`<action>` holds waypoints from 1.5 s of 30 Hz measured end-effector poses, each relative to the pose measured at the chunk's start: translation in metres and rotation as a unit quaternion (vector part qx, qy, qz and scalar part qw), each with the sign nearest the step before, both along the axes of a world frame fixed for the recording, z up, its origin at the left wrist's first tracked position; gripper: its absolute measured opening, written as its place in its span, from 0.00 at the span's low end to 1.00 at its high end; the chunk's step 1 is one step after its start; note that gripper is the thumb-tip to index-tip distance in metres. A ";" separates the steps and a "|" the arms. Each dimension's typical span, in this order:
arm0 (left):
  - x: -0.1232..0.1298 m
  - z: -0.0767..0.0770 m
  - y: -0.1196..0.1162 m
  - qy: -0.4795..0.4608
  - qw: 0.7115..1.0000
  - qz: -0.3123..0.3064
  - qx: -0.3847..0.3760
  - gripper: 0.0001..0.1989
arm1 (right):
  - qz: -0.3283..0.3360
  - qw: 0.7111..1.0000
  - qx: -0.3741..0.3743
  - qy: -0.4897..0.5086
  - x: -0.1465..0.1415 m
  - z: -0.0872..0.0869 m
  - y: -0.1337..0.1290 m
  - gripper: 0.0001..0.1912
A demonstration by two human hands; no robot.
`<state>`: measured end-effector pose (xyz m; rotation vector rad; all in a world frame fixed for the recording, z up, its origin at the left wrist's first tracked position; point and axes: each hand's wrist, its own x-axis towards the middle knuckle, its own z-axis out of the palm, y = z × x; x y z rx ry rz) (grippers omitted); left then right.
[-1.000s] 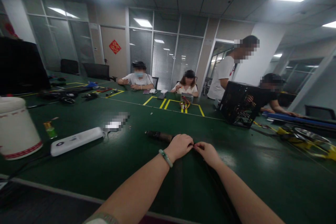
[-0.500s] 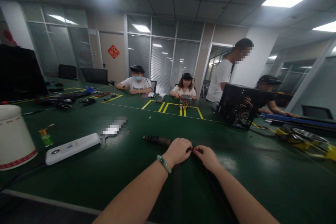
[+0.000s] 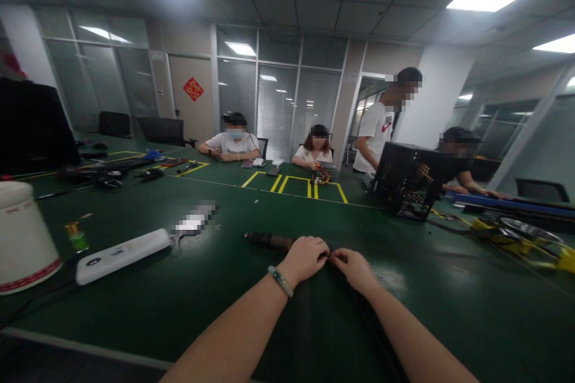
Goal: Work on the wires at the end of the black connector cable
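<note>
An electric screwdriver [image 3: 269, 240], brownish with a black collar and a small metal tip, lies on the green table with its tip to the left. My left hand [image 3: 306, 258] is closed over its rear body and hides that part. Just right of it, my right hand [image 3: 354, 269] pinches at the screwdriver's tail end, where the black cord [image 3: 372, 323] seems to join. The fingertips of both hands nearly meet there, and the exact joint is too small to make out. From under my right hand the cord trails down toward the near edge.
A white power strip [image 3: 123, 256], a small green bottle [image 3: 77, 238] and a white canister [image 3: 24, 239] stand at left. A black computer case [image 3: 404, 182] is at back right, near a yellow-framed item [image 3: 516, 233]. Several people are around the table's far side.
My hands and the screwdriver hold nearly still. Across the table, the standing person has shifted slightly left, and a seated person's hands have moved at the wired box.
</note>
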<state>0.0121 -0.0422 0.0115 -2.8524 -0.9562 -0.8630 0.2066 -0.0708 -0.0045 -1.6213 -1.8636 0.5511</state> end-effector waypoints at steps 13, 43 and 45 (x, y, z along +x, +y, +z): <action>0.002 0.000 0.001 0.013 1.000 0.012 -0.015 0.08 | 0.013 1.000 -0.009 0.006 0.002 0.003 0.007 0.11; 0.008 0.004 -0.003 0.026 0.999 0.019 -0.020 0.04 | 0.002 1.000 -0.015 -0.020 0.001 0.003 0.011 0.10; 0.008 0.004 -0.004 0.016 0.999 0.019 -0.021 0.05 | 0.003 1.000 -0.012 -0.021 0.001 0.003 0.010 0.10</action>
